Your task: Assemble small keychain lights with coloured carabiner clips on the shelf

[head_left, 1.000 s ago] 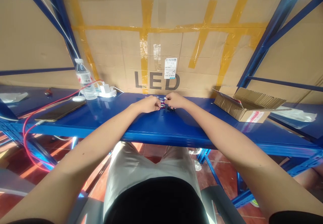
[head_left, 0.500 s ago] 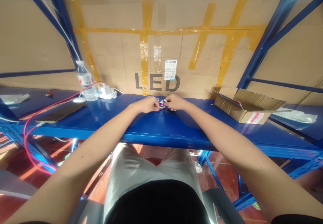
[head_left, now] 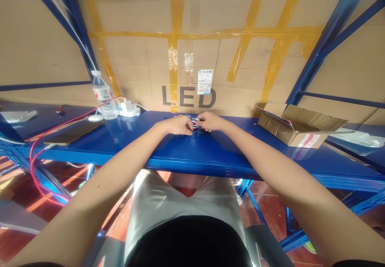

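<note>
Near the back of the blue tabletop [head_left: 186, 154], both hands meet over a small bundle of what look like thin wires [head_left: 195, 126], dark, white and reddish. My left hand [head_left: 180, 125] pinches the left end of it, fingers closed and pointing down. On the opposite side my right hand [head_left: 209, 121] has thumb and fingertips pressed together on a small pale end at the bundle's top. Just beneath the right fingers lies a small black piece [head_left: 205, 131]. Fingers hide much of the bundle, so its exact kind is not clear.
A water bottle [head_left: 104, 96], a white power strip with a plug [head_left: 128, 107] and a phone [head_left: 70, 132] on a red cable are at left. An open cardboard box [head_left: 300, 128] sits at right. A taped cardboard sheet [head_left: 144, 66] stands behind.
My left hand has shifted slightly right, closer to my right hand, and covers more of the bundle. My right hand keeps its pinch. The whole view has shifted a little.
</note>
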The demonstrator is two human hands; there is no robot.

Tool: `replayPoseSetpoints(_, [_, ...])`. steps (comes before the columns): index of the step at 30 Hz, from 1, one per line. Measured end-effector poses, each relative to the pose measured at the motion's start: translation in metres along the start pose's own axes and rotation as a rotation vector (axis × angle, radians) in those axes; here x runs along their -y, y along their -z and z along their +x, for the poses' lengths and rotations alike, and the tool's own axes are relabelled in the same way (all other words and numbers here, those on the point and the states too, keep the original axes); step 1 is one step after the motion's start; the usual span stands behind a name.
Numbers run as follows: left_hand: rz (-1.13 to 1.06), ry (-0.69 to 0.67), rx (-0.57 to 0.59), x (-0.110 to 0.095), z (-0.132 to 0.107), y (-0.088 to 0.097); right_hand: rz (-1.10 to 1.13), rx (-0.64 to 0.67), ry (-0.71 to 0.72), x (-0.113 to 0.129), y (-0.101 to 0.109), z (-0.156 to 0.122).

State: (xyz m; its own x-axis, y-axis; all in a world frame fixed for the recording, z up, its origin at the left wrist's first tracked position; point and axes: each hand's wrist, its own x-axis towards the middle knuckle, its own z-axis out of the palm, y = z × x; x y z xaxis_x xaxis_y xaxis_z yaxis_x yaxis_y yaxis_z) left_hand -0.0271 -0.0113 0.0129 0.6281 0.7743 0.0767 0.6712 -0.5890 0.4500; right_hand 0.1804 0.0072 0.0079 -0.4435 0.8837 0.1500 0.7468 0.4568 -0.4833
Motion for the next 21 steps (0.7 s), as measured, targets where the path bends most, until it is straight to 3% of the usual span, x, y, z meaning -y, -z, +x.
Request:
replayPoseSetpoints(4, [0.011,-0.001,0.027,0.003,0.000,0.000,0.012,0.015,0.062,0.002,0.001,-0.003])
replayPoseSetpoints(8, [-0.054,-0.060,-0.041,0.008,0.002,0.001,0.001,-0.007,0.110,0.002,0.003,-0.004])
replayPoseSetpoints(15, [-0.116,-0.171,-0.429,0.007,0.005,0.004,0.022,-0.020,0.123,-0.003,0.003,-0.001])
replayPoseSetpoints(21, [-0.064,-0.228,-0.534,-0.001,0.005,-0.001,0.082,0.002,0.121,0.001,0.001,-0.002])
